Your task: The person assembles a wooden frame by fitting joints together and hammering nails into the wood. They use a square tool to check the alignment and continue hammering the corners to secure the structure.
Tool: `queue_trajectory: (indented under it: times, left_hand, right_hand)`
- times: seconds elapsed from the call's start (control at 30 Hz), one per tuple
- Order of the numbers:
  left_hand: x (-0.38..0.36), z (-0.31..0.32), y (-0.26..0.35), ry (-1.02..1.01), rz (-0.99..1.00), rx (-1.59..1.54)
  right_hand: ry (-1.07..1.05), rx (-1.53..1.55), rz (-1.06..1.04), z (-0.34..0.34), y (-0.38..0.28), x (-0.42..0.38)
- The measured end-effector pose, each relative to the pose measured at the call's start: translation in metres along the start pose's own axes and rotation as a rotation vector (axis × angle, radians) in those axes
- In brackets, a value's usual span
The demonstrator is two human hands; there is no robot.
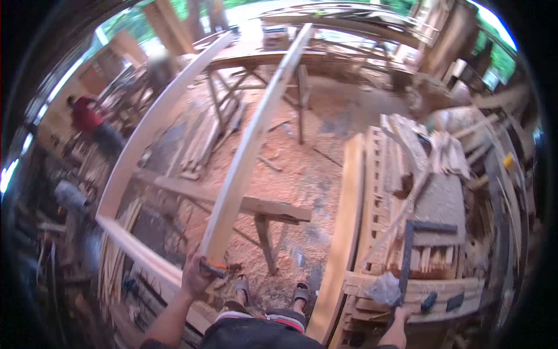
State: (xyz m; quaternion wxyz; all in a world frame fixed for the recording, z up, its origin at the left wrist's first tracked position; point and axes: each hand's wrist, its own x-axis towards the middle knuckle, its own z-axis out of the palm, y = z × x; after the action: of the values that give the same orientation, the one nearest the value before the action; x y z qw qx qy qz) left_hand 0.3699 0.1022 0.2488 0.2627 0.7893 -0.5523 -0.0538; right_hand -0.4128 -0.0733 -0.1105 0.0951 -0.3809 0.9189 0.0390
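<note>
My left hand (pixel 196 274) is closed at the near end of a long wooden beam (pixel 250 145), its fingers against the wood. A small orange-and-grey tool (pixel 216 269) sticks out of that hand to the right; its kind is too blurred to name. The beam joins no visible crosspiece at my hand, but a pale board (pixel 142 253) runs close by on the left. At lower right, my right hand (pixel 400 319) is closed around the lower end of a dark carpenter's square (pixel 408 256), which stands out over the stacked wood. Its fingers are partly blurred.
A wooden trestle (pixel 261 206) supports the beam, with a workbench (pixel 261 58) farther back. Wood shavings (pixel 296 186) cover the floor. A thick plank (pixel 343 232) and a clear plastic bag (pixel 385 289) lie at right. A person in red (pixel 87 116) is at far left.
</note>
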Motion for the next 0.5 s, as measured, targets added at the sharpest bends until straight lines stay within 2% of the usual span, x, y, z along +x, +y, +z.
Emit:
queue_trajectory:
  times: [0.03,0.1,0.2,0.23,0.27,0.4,0.5]
  left_hand:
    - [-0.004,0.004,-0.001,0.049,-0.018,0.066]
    - [-0.007,0.007,0.008,0.118,-0.082,0.115]
    - [-0.01,0.012,0.025,0.178,-0.294,0.096]
    - [-0.013,0.015,0.016,0.22,-0.218,0.131]
    - [-0.014,0.017,0.011,0.203,-0.251,0.144]
    - [-0.01,0.012,0.018,0.214,-0.249,0.08]
    - [-0.018,0.018,0.001,0.225,-0.238,0.033]
  right_hand:
    - [0.13,-0.007,-0.068,0.0,-0.001,-0.012]
    - [0.031,0.052,-0.201,-0.023,-0.005,-0.02]
    - [-0.126,0.118,-0.371,-0.056,-0.022,-0.031]
    - [-0.177,0.119,-0.399,-0.075,-0.031,-0.042]
    - [-0.101,0.131,-0.554,-0.052,-0.02,-0.029]
    - [-0.104,0.082,-0.526,-0.068,-0.052,-0.049]
    - [-0.097,0.068,-0.559,-0.08,-0.068,-0.056]
